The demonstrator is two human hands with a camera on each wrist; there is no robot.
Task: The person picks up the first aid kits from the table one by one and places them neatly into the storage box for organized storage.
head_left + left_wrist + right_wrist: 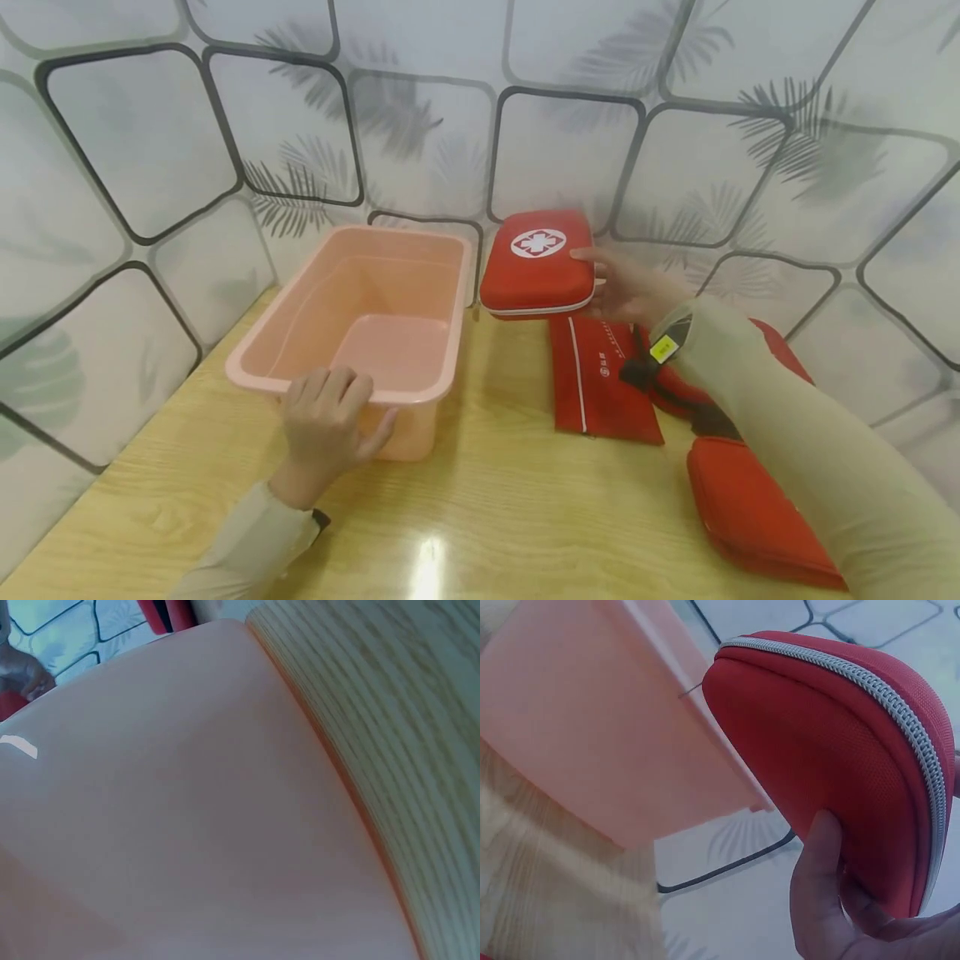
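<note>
A red zippered first-aid case (536, 279) with a white cross emblem is held up in my right hand (630, 287), just right of the pink plastic tub (459, 317). The right wrist view shows fingers and thumb on opposite faces of the case (817, 750), with its silver zipper closed. My left hand (326, 425) grips the tub's near rim, fingers hooked over the edge and thumb on the outside. In the left wrist view the tub's wall (187, 787) fills most of the picture and hides that hand.
A flat red zip pouch (607, 400) lies on the wooden table (510, 500) below the right hand. Farther right, a red case (750, 508) and another red item with black straps (780, 350) lie partly behind the right sleeve. Patterned fabric walls (427, 142) stand behind the table.
</note>
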